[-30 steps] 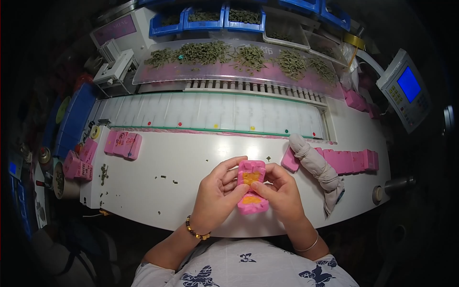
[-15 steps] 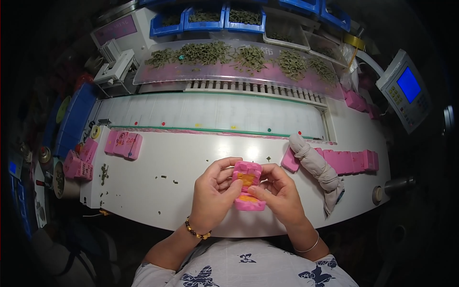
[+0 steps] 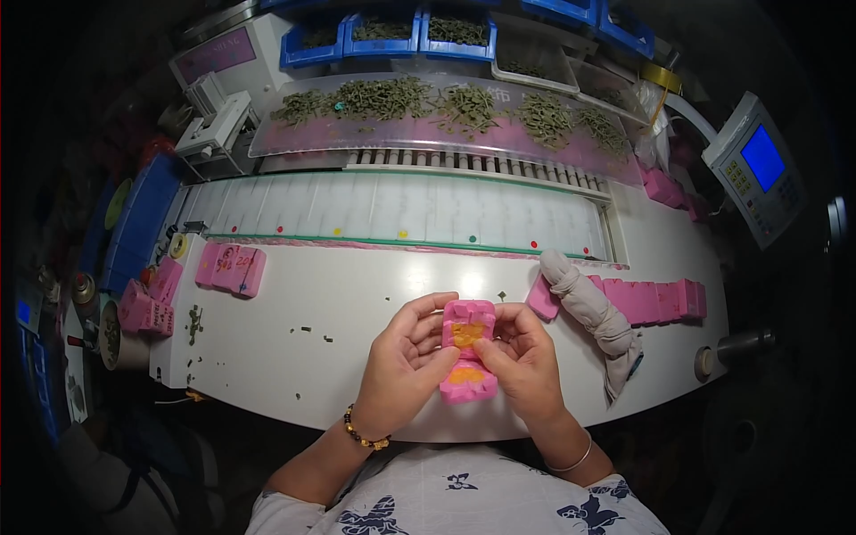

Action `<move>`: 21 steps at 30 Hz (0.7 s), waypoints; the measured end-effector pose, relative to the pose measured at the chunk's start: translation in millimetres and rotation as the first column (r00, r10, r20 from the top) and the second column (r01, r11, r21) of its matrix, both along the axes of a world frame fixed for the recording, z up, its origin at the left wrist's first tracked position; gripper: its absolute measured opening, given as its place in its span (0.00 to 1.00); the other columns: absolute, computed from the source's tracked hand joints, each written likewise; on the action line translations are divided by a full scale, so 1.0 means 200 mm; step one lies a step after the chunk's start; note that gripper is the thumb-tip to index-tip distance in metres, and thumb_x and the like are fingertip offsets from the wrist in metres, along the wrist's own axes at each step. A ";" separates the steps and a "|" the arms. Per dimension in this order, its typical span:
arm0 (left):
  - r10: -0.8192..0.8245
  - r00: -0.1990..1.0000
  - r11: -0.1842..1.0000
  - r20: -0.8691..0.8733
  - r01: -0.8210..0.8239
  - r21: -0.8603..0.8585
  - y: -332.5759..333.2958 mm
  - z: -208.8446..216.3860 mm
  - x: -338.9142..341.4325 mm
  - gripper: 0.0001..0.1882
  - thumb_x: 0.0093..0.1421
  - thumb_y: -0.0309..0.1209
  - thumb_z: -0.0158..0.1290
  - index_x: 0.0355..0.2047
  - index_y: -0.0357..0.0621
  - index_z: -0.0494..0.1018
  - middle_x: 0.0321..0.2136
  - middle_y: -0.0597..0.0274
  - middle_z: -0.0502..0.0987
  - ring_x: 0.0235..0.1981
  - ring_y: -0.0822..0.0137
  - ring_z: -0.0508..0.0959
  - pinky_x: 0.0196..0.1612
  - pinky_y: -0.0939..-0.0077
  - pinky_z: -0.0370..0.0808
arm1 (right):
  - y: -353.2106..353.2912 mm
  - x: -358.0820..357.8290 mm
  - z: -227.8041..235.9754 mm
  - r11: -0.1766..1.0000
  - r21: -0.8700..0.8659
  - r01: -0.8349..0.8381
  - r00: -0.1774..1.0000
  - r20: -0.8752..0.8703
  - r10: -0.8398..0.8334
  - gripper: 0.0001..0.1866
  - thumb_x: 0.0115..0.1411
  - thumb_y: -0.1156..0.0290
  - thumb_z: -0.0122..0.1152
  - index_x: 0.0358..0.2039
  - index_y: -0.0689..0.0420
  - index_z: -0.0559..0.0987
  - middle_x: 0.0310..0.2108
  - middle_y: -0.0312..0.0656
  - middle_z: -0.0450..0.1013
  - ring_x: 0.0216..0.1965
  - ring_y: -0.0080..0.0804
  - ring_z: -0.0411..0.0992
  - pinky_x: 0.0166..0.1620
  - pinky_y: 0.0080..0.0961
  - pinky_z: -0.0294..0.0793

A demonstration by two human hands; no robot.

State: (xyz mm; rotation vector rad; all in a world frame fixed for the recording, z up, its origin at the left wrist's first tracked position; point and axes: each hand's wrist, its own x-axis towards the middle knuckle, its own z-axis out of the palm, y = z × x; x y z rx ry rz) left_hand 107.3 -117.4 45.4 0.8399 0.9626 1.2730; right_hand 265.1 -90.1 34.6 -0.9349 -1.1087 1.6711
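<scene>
Between my two hands, above the near middle of the white table, is a pink rubber mould (image 3: 468, 310), bent open so that its inside shows. Orange material (image 3: 467, 334) lines the hollows of both halves; whether it is a casting or the mould's own colour I cannot tell. My left hand (image 3: 406, 352) grips the mould's left side, thumb at the fold. On the other side my right hand (image 3: 520, 361) holds it, its thumb pressed into the opening. The fingers behind the mould are partly hidden.
Pink mould blocks stand at left (image 3: 230, 269) and right (image 3: 642, 300). A rolled grey cloth (image 3: 588, 303) lies right of my hands. Beyond runs a conveyor belt (image 3: 401, 209) with coloured dots; above it a clear tray (image 3: 267, 143) carries green pieces. A control panel (image 3: 758, 169) stands right.
The mould has come slightly right and is spread wider, showing more of its orange inside. My right thumb has moved up into the opening. The dots on the belt have shifted left.
</scene>
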 end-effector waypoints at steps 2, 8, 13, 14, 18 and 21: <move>-0.028 1.000 1.000 -0.005 0.028 0.001 0.00 0.00 0.00 0.27 0.56 0.13 0.50 0.57 0.30 0.58 0.50 0.47 0.71 0.50 0.67 0.75 0.51 0.76 0.75 | 0.00 0.00 0.00 1.000 0.004 -0.004 1.000 0.001 0.004 0.15 0.59 0.84 0.54 0.47 0.66 0.67 0.43 0.41 0.67 0.40 0.18 0.68 0.42 0.14 0.73; -0.008 1.000 1.000 0.015 0.008 -0.012 0.00 0.00 0.00 0.27 0.55 0.12 0.49 0.56 0.31 0.59 0.49 0.49 0.71 0.49 0.67 0.75 0.51 0.76 0.75 | 0.01 0.03 0.01 0.997 0.002 -0.080 0.997 -0.006 0.080 0.16 0.59 0.83 0.56 0.48 0.65 0.67 0.43 0.41 0.67 0.43 0.19 0.68 0.44 0.15 0.73; 0.034 0.999 0.999 -0.019 -0.034 -0.005 0.00 0.00 0.01 0.26 0.55 0.12 0.49 0.56 0.31 0.59 0.47 0.49 0.72 0.48 0.67 0.76 0.50 0.77 0.75 | 0.02 0.04 0.02 0.988 0.031 -0.151 0.988 -0.010 0.151 0.17 0.58 0.82 0.57 0.48 0.65 0.67 0.44 0.42 0.67 0.45 0.21 0.68 0.47 0.18 0.73; 0.034 0.999 0.999 -0.019 -0.034 -0.005 0.00 0.00 0.01 0.26 0.55 0.12 0.49 0.56 0.31 0.59 0.47 0.49 0.72 0.48 0.67 0.76 0.50 0.77 0.75 | 0.02 0.03 0.03 0.987 0.022 -0.158 0.987 -0.012 0.159 0.17 0.58 0.82 0.57 0.48 0.65 0.67 0.44 0.42 0.67 0.46 0.22 0.67 0.47 0.19 0.73; 0.032 0.999 0.999 -0.040 -0.033 -0.010 0.00 -0.01 0.00 0.26 0.54 0.12 0.49 0.54 0.31 0.59 0.47 0.49 0.72 0.47 0.67 0.76 0.49 0.77 0.76 | 0.03 0.04 0.01 0.986 -0.011 -0.167 0.986 -0.013 0.167 0.17 0.58 0.82 0.57 0.48 0.65 0.67 0.44 0.42 0.67 0.46 0.22 0.68 0.47 0.19 0.73; 0.029 0.998 0.999 -0.056 -0.030 -0.021 0.00 -0.01 0.00 0.25 0.54 0.12 0.49 0.53 0.31 0.60 0.46 0.49 0.72 0.47 0.67 0.77 0.49 0.77 0.76 | 0.03 0.04 0.01 0.986 -0.033 -0.166 0.986 -0.026 0.165 0.16 0.58 0.83 0.56 0.47 0.65 0.67 0.44 0.42 0.66 0.45 0.22 0.68 0.46 0.18 0.74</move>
